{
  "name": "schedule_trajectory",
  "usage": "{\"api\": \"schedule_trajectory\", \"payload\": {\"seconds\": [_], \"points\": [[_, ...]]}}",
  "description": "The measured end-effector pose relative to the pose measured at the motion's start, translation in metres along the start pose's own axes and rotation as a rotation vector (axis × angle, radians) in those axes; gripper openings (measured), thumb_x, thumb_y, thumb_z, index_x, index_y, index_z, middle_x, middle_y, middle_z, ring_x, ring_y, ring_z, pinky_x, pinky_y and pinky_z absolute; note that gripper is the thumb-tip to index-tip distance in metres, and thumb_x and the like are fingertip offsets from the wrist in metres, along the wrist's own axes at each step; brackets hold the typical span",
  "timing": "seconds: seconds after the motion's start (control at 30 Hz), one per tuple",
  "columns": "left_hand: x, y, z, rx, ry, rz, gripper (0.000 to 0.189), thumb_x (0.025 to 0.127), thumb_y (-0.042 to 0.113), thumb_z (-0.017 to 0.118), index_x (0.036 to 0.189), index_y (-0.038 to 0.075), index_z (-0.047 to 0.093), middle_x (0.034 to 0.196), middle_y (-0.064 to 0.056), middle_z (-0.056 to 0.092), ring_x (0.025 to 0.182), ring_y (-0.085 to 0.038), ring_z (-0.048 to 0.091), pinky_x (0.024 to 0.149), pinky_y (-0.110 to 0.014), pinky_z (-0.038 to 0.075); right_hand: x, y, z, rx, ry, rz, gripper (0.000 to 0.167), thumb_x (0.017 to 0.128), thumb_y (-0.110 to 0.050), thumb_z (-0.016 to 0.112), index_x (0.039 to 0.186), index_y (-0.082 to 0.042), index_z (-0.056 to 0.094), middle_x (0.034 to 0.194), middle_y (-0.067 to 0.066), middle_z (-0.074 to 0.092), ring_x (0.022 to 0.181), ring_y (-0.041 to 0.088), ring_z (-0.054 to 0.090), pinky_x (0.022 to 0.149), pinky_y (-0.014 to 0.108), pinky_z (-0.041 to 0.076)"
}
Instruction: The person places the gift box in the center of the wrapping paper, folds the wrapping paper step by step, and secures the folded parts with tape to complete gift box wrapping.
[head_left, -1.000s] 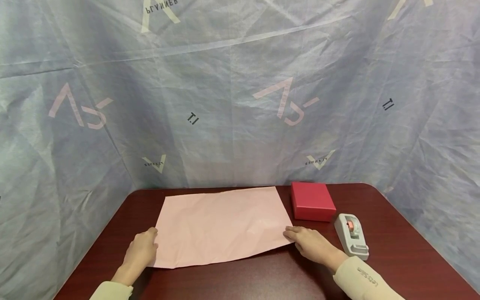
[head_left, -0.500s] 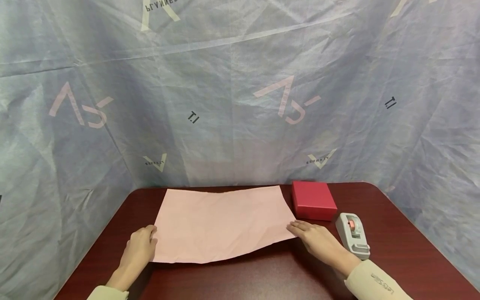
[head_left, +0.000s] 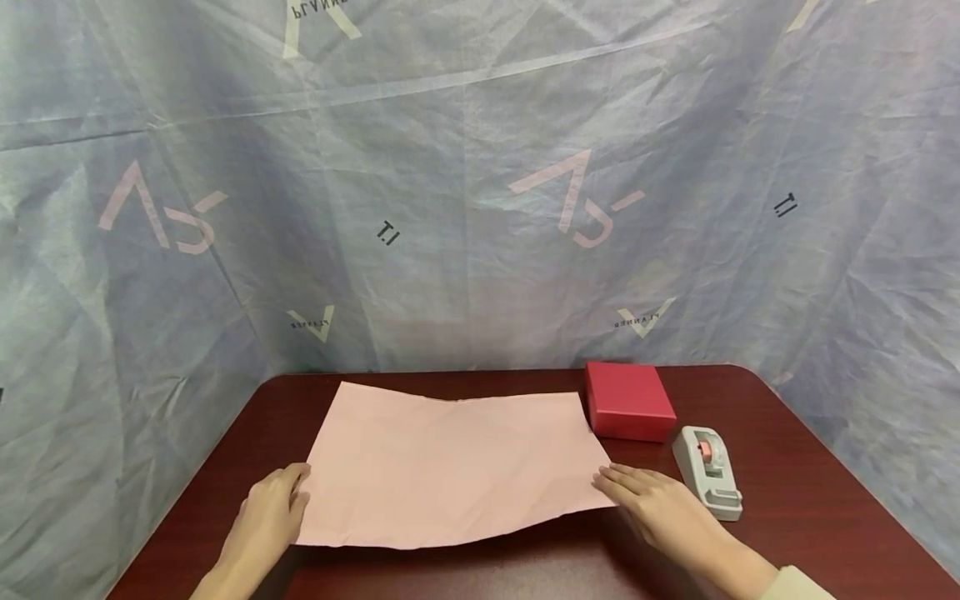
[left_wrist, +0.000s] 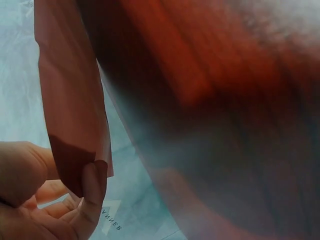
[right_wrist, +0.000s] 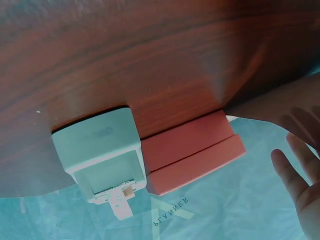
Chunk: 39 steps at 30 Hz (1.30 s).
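A large pink sheet of paper [head_left: 450,471] lies across the table before me, its near edge bowed and raised a little. My left hand [head_left: 258,521] pinches the sheet's left side; in the left wrist view a finger curls against the hanging paper [left_wrist: 75,100]. At the opposite side my right hand [head_left: 667,517] holds the right edge near its front corner, fingers on top and thumb hidden in the head view. The right wrist view catches only part of that hand [right_wrist: 306,187], beside the paper's underside.
A red box [head_left: 628,402] sits at the back right, close to the sheet's right edge. In front of it stands a white tape dispenser [head_left: 708,479], near my right forearm. The dark red-brown table [head_left: 787,500] ends at a grey fabric backdrop [head_left: 465,208].
The paper has shifted slightly toward me and to the right, its far edge now sagging in the middle. Both hands have drawn nearer, still holding its sides. Box and dispenser stay put.
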<state>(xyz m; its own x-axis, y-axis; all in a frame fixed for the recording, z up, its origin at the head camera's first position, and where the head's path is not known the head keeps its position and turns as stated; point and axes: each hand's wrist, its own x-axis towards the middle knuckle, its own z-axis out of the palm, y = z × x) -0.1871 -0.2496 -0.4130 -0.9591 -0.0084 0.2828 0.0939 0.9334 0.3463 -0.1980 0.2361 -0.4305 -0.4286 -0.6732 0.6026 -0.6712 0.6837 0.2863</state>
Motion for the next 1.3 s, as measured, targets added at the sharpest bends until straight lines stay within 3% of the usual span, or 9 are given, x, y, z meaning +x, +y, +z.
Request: {"api": "schedule_trajectory", "payload": {"seconds": [0.27,0.47,0.53,0.6,0.7,0.87,1.13,1.23,1.3], "points": [[-0.008,-0.004,0.009,-0.005,-0.081,-0.024,0.033,0.077,0.0,0.065,0.11,-0.004,0.058,0.091,-0.013,0.064,0.085,-0.027,0.062,0.066,-0.043,0.05,-0.017,-0.011,-0.007,0.011,-0.066,-0.072,0.06,0.098,-0.022,0.008,0.104,-0.011,0.067,0.101,0.0,0.068,0.089,0.013,0.065,0.074,0.032,0.051],[-0.013,-0.008,0.018,-0.014,-0.193,-0.071,0.037,0.077,0.002,0.065,0.113,-0.003,0.056,0.102,-0.014,0.065,0.094,-0.031,0.061,0.072,-0.046,0.05,-0.028,-0.012,-0.006,0.055,-0.136,-0.108,0.061,0.096,-0.024,0.007,0.106,-0.012,0.066,0.102,0.0,0.068,0.09,0.013,0.065,0.072,0.032,0.052],[-0.014,-0.009,0.02,-0.005,-0.214,-0.078,0.038,0.077,0.003,0.066,0.113,-0.002,0.056,0.104,-0.014,0.064,0.096,-0.033,0.061,0.073,-0.047,0.05,-0.032,-0.012,-0.007,0.088,-0.181,-0.111,0.038,0.097,-0.02,0.03,0.108,-0.012,0.065,0.103,0.0,0.067,0.091,0.014,0.064,0.071,0.032,0.052],[-0.014,-0.01,0.022,0.013,-0.231,-0.082,0.039,0.076,0.004,0.068,0.113,-0.003,0.056,0.105,-0.017,0.063,0.097,-0.036,0.06,0.075,-0.048,0.049,-0.035,-0.01,-0.007,0.116,-0.225,-0.113,0.024,0.089,-0.016,0.054,0.111,-0.013,0.064,0.104,-0.001,0.067,0.092,0.014,0.064,0.07,0.032,0.052],[-0.014,-0.011,0.023,0.031,-0.265,-0.092,0.043,0.076,0.007,0.069,0.114,-0.005,0.054,0.109,-0.021,0.061,0.1,-0.039,0.058,0.078,-0.05,0.048,-0.039,-0.008,-0.007,0.154,-0.269,-0.118,0.045,0.07,-0.014,0.073,0.114,-0.014,0.062,0.105,-0.002,0.066,0.093,0.013,0.063,0.07,0.031,0.052],[-0.011,-0.013,0.025,0.041,-0.33,-0.098,0.049,0.076,0.013,0.07,0.114,-0.012,0.053,0.11,-0.025,0.06,0.102,-0.041,0.057,0.083,-0.051,0.046,-0.044,-0.005,-0.008,0.181,-0.272,-0.142,0.032,0.085,-0.027,0.064,0.116,-0.016,0.062,0.107,-0.005,0.066,0.093,0.01,0.062,0.069,0.029,0.051],[-0.011,-0.014,0.023,0.123,-0.421,-0.11,0.056,0.076,0.031,0.071,0.114,-0.008,0.055,0.105,-0.024,0.055,0.095,-0.041,0.057,0.074,-0.052,0.047,-0.046,-0.008,-0.009,0.195,-0.277,-0.071,0.041,0.082,-0.046,0.062,0.111,-0.017,0.064,0.106,-0.008,0.065,0.092,0.007,0.061,0.07,0.03,0.049],[-0.011,-0.011,0.019,0.146,-0.4,-0.087,0.055,0.077,0.032,0.07,0.115,-0.006,0.056,0.105,-0.022,0.054,0.092,-0.039,0.056,0.072,-0.052,0.048,-0.044,-0.008,-0.011,0.207,-0.26,-0.036,0.039,0.082,-0.046,0.062,0.112,-0.02,0.064,0.107,-0.011,0.064,0.093,0.005,0.06,0.072,0.03,0.049],[-0.011,-0.006,0.016,0.166,-0.344,-0.046,0.05,0.077,0.029,0.07,0.113,-0.003,0.057,0.103,-0.019,0.055,0.089,-0.036,0.057,0.07,-0.05,0.048,-0.041,-0.007,-0.014,0.217,-0.262,0.006,0.037,0.083,-0.045,0.061,0.113,-0.023,0.063,0.109,-0.013,0.063,0.095,0.004,0.058,0.074,0.03,0.049]]}}
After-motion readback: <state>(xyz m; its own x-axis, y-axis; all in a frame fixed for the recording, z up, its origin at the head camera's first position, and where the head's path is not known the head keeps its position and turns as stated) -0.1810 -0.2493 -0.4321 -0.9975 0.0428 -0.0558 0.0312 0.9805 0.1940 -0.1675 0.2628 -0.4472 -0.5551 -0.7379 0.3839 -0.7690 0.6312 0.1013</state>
